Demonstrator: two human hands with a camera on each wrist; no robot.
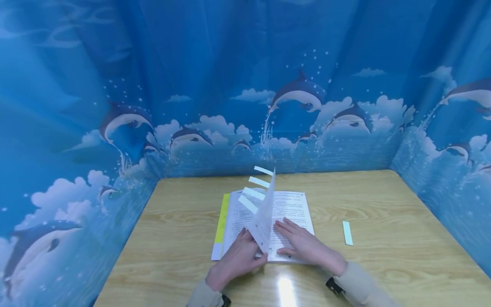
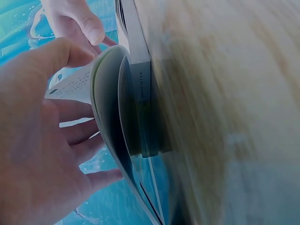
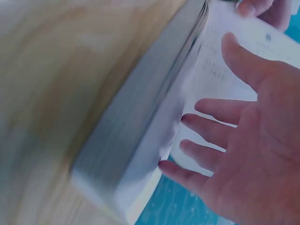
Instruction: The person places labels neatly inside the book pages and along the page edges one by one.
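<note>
A thick paperback book [image 1: 293, 204] lies spread out on the table. One page [image 1: 265, 215] stands upright near its middle, and several pale green paper strips [image 1: 248, 204] stick out from that page's edge. My left hand [image 1: 238, 255] lies over the lower left pages, fingers extended, with the thumb on the other side of the standing page's bottom corner. In the left wrist view, the thumb touches the curved pages [image 2: 105, 93]. My right hand [image 1: 304, 246] rests with spread, straight fingers on the printed right page; the right wrist view shows its fingers [image 3: 206, 129] beside the book's thick edge [image 3: 136, 103].
A loose pale green strip [image 1: 347, 233] lies on the wooden table [image 1: 391, 238], right of the book. A yellow-green band [image 1: 221, 221] shows along the book's left side. Blue curtains with dolphins [image 1: 297, 96] surround the table at the back and sides.
</note>
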